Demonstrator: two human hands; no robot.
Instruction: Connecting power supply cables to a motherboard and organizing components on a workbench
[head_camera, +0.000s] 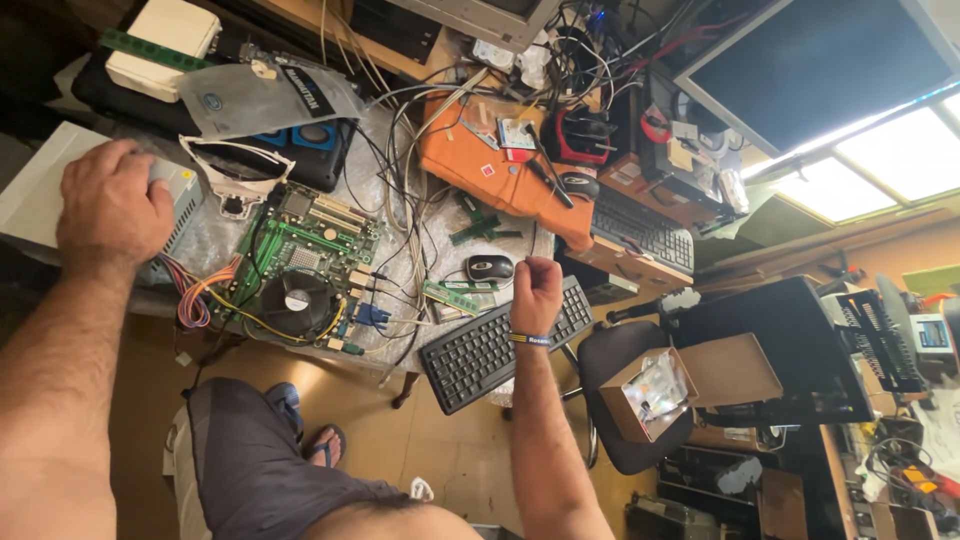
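We're resting our left hand (112, 205), palm down & loosely spread, on the grey power supply (60, 195) beside the green motherboard (300, 255); right hand (537, 293) is hovering clenched, empty, over the black keyboard (480, 355).

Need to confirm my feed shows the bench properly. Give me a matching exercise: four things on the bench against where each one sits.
Things:
1. left hand
2. right hand
3. computer mouse
4. cooling fan

Places:
A. on the green motherboard
B. raised in a fist over the black keyboard
C. resting on the grey power supply unit
D. on the bench just above the keyboard, left of the fist

Pairs: 1-C, 2-B, 3-D, 4-A
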